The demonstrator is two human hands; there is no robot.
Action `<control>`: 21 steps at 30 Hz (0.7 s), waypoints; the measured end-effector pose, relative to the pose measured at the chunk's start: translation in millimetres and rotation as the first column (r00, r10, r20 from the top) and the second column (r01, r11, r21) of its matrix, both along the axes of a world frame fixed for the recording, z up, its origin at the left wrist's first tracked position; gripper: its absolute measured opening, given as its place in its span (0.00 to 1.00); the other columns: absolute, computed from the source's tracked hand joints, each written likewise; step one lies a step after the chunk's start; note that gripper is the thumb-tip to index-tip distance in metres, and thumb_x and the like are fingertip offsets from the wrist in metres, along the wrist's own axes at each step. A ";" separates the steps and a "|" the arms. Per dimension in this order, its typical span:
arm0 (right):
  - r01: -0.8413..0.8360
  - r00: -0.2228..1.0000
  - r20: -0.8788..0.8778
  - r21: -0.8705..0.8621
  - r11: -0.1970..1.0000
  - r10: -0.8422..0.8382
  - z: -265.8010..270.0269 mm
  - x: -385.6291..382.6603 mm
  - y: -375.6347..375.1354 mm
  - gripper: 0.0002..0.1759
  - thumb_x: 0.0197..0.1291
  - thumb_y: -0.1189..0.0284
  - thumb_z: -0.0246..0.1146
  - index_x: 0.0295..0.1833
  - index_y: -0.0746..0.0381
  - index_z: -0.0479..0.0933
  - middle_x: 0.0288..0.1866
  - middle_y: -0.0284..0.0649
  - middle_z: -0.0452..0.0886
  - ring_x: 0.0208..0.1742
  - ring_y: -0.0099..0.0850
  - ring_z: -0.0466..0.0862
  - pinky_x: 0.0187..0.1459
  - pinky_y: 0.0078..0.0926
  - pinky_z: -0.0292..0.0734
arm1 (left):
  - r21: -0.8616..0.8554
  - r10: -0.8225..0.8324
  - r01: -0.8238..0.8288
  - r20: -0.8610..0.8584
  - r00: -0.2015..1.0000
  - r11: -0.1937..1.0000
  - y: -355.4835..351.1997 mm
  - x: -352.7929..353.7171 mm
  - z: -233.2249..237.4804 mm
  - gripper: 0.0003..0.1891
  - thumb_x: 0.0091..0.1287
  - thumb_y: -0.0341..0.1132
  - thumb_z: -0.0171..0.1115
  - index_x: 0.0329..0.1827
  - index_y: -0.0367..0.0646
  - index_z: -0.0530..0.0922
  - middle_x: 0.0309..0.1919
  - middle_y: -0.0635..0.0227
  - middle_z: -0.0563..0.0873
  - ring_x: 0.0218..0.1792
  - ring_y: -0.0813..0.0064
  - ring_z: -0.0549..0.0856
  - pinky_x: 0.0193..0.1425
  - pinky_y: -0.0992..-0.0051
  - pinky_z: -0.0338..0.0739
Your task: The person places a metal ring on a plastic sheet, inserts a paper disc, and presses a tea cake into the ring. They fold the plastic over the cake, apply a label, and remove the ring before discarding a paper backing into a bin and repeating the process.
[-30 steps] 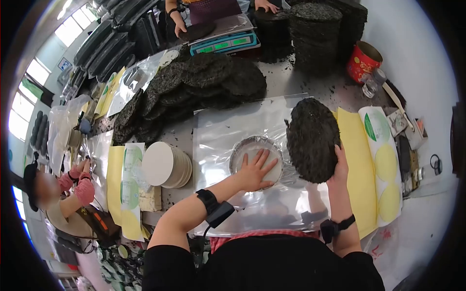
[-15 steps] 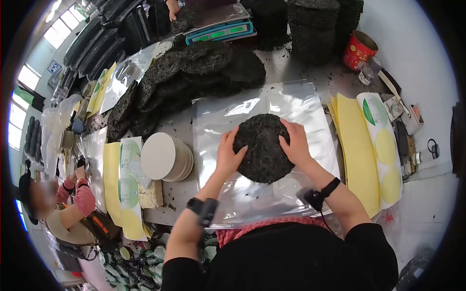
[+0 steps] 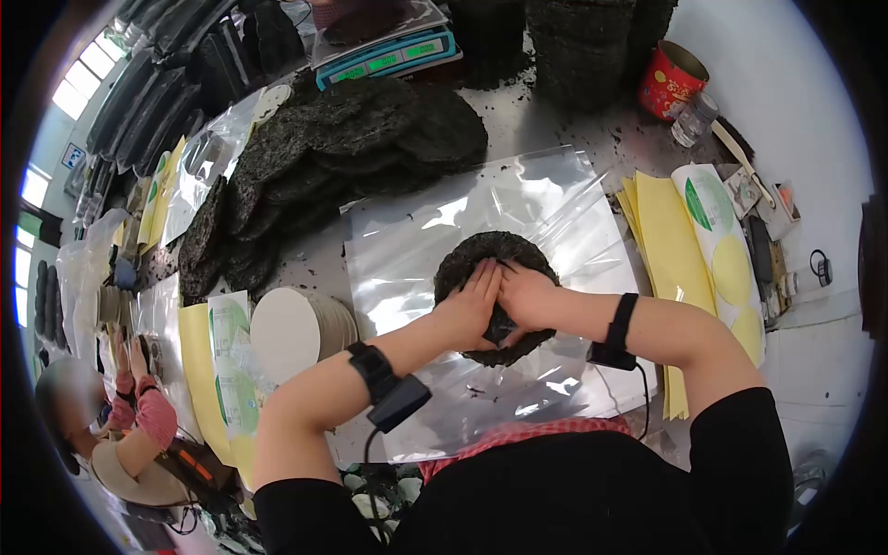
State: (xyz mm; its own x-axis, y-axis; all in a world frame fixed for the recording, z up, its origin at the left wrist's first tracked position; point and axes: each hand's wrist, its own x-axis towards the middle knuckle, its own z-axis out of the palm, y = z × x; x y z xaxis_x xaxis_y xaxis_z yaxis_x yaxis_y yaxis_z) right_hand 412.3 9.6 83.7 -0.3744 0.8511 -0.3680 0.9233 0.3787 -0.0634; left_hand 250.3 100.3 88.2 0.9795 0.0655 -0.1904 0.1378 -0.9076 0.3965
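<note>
A round black cake of what looks like dried seaweed lies on clear plastic film in front of me. My left hand rests on its middle with fingers stretched out and pointing up. From the other side my right hand lies flat on the same cake, its fingertips meeting those of the left. A small dark, shiny patch shows between the two hands; I cannot make out what it is. Both hands cover much of the cake's centre.
More black cakes are heaped behind the film. A stack of white discs stands on the left, yellow sheets and labels on the right. Farther back are a blue scale and a red can. Another person works at far left.
My hands have moved from the cake's sides onto its middle and lie flat there. The other person's hand by the scale is out of view.
</note>
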 end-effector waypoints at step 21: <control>0.091 0.799 -0.598 0.022 0.996 -0.060 23.2 -11.1 -3.7 0.26 0.50 0.70 0.66 0.58 0.62 0.74 0.57 0.48 0.77 0.58 0.48 0.77 0.57 0.37 0.74 | -0.229 0.530 -0.486 0.502 0.684 0.843 28.2 15.8 -19.0 0.20 0.63 0.29 0.58 0.60 0.46 0.76 0.54 0.58 0.82 0.52 0.52 0.81 0.56 0.59 0.76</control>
